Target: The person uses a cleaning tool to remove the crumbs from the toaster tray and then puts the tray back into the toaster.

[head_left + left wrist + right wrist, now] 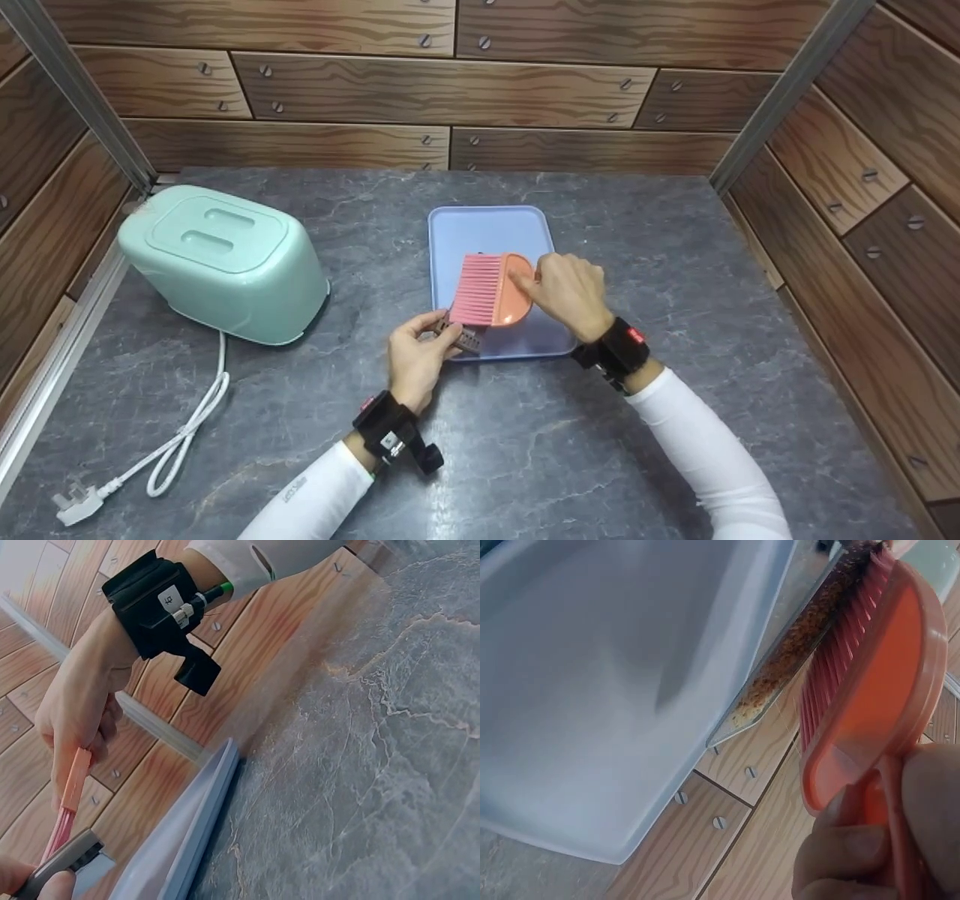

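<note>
My left hand [416, 356] pinches one end of a narrow crumb tray [468, 340], thumb on top, near the front left corner of a light blue serving tray [487, 229]. Brown and pale crumbs [780, 656] lie along the crumb tray in the right wrist view. An orange hand brush [516, 296] with pink bristles is in my right hand [574, 292], fingers curled round its handle. Its bristles [840, 652] point left and run alongside the crumb tray, their tips right at it. The left wrist view shows the crumb tray [66, 859] tilted.
To the left stands a mint green toaster [232, 262] with its lid on. Its white cord [187, 431] lies looped on the grey marbled table [525, 465], ending in a plug [81, 506]. Wood-patterned walls [442, 90] and metal posts [795, 82] enclose the table.
</note>
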{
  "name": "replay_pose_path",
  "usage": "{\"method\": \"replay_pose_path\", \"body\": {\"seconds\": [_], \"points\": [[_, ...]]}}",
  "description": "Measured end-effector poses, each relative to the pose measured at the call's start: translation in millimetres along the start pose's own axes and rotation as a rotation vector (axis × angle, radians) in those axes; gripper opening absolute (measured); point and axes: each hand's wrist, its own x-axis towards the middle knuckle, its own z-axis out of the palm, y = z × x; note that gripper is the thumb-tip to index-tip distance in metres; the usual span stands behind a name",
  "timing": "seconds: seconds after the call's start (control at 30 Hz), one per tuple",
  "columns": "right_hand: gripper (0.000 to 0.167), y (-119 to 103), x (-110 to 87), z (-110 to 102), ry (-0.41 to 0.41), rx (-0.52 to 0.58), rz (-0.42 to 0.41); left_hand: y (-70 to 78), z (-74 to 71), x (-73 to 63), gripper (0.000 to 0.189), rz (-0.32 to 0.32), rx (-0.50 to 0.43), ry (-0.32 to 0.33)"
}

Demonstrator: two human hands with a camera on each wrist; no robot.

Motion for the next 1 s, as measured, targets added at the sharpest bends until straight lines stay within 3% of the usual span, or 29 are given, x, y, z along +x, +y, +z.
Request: {"method": "replay_pose_path", "body": {"seconds": [0.27,0.67,1.0], "points": [[0.061,7,3.1,0,0.009,-0.028,-0.011,-0.2,1.6,-0.9,0.037,-0.008,-0.007,-0.025],[0.060,18,5.7,-1,-0.017,-0.042,0.026,0.4,0.5,-0.1,0.039,-0.029,0.007,-0.014],[0.060,28,8.2,-2,-0.011,-0.070,0.022,-0.2,-1.1,-0.3,0.039,0.002,0.001,-0.013]]}}
